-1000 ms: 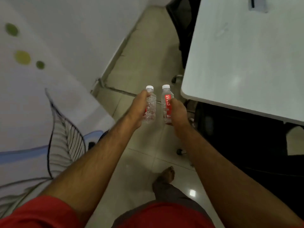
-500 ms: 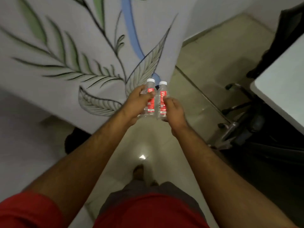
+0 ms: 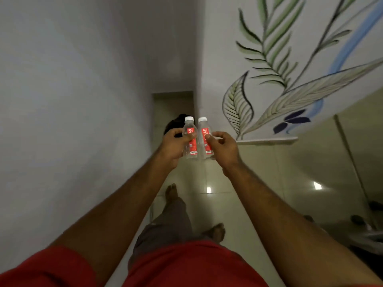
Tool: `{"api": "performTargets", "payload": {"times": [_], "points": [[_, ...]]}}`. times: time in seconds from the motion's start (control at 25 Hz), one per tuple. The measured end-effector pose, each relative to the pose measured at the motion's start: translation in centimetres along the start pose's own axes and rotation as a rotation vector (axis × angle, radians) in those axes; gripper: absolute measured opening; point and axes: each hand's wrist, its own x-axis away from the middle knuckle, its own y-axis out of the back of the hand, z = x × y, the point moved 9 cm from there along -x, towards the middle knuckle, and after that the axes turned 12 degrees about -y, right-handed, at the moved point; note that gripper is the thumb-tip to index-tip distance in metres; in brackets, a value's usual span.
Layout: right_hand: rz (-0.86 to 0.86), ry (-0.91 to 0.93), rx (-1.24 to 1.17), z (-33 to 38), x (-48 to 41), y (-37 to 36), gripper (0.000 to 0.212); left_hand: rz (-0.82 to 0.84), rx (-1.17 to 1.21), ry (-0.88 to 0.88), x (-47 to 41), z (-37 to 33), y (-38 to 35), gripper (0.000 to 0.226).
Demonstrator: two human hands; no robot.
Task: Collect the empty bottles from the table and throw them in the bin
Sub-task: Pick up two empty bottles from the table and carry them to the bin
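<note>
Clear plastic: two small empty bottles with white caps and red labels, held upright side by side, touching or nearly so.
Left bottle (image 3: pixel 190 139): in the left hand (image 3: pixel 173 146), fingers (image 3: pixel 191 136) curled round the label.
Right bottle (image 3: pixel 204 139): in the right hand (image 3: pixel 222 147), thumb and fingers pinching its middle.
Change: half a second ago the bench edge and a chair showed at right; now both are gone, and a narrow tiled corridor (image 3: pixel 207 177) lies ahead between a plain wall and a wall painted with leaves (image 3: pixel 269 59).
Meaning: collecting looks done; the carry is under way.
Bin: a dark shape (image 3: pixel 176 123) beyond the bottles may be it; cannot tell.
</note>
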Motion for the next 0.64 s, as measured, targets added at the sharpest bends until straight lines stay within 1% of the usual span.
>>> {"api": "performTargets", "payload": {"times": [0.04,0.08,0.12,0.16,0.2,0.24,0.28,0.32,0.44,0.52,0.64], "points": [[0.009,0.000,0.033,0.1,-0.5,-1.5,0.027,-0.022,0.012,0.006,-0.6,0.3,1.5,0.044],[0.022,0.001,0.049,-0.1,-0.7,-2.1,0.021,-0.039,-0.010,0.003,-0.4,0.6,2.1,0.041],[0.024,-0.008,0.101,0.6,-3.2,-6.8,0.018,-0.083,-0.016,0.025,-3.8,1.2,5.9,0.033],[0.015,-0.023,0.147,0.5,-4.8,-9.2,0.019,-0.107,-0.032,0.038,-5.4,1.5,7.9,0.023],[-0.008,-0.025,0.181,0.5,-5.7,-9.9,0.022,-0.118,-0.048,0.041,-6.4,1.8,8.5,0.016],[-0.012,-0.042,0.204,0.0,-6.8,-11.1,0.029,-0.124,-0.079,0.045,-7.2,2.0,9.3,0.016],[-0.013,-0.064,0.216,-0.4,-9.8,-13.8,0.036,-0.146,-0.106,0.051,-10.1,2.2,11.0,0.018],[-0.011,-0.107,0.209,-1.1,-12.7,-15.9,0.037,-0.168,-0.122,0.068,-12.9,3.0,12.3,0.020],[-0.029,-0.220,0.188,-2.8,-19.3,-18.6,0.027,-0.144,-0.182,0.105,-19.6,6.2,13.4,0.016],[-0.025,-0.290,0.179,-3.9,-23.7,-19.7,0.029,-0.145,-0.230,0.138,-24.0,9.0,13.8,0.022],[-0.008,-0.310,0.223,-7.2,-31.5,-21.4,0.029,-0.174,-0.347,0.144,-30.6,14.4,13.8,0.031]]}}
